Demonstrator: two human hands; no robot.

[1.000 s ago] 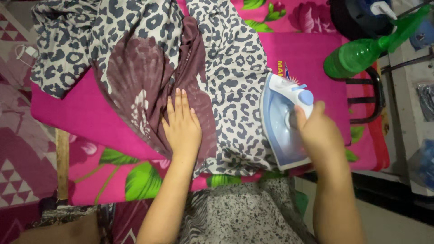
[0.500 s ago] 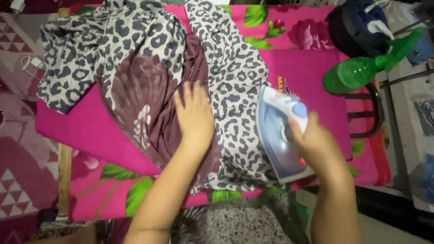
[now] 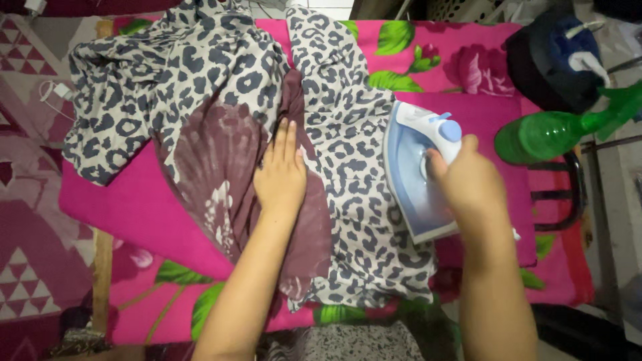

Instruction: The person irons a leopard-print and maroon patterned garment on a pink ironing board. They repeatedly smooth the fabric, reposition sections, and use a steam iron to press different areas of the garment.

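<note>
A leopard-print garment (image 3: 200,87) with a maroon patterned panel (image 3: 221,167) lies spread on a pink cloth-covered ironing board (image 3: 134,214). My left hand (image 3: 281,170) presses flat on the maroon panel near the garment's middle, fingers together and pointing away from me. My right hand (image 3: 468,184) grips the handle of a blue and white iron (image 3: 418,180), which rests soleplate down on the garment's right edge.
A green spray bottle (image 3: 555,134) lies at the board's right end, with a dark blue bag (image 3: 555,60) behind it. A floral pink sheet (image 3: 435,53) covers the board's far side. A patterned maroon mat (image 3: 27,220) and a white cable (image 3: 53,90) are at the left.
My left hand slid up and a little right along the maroon panel. The iron stayed at the garment's right edge under my right hand. The camera view shifted, so everything sits lower in frame.
</note>
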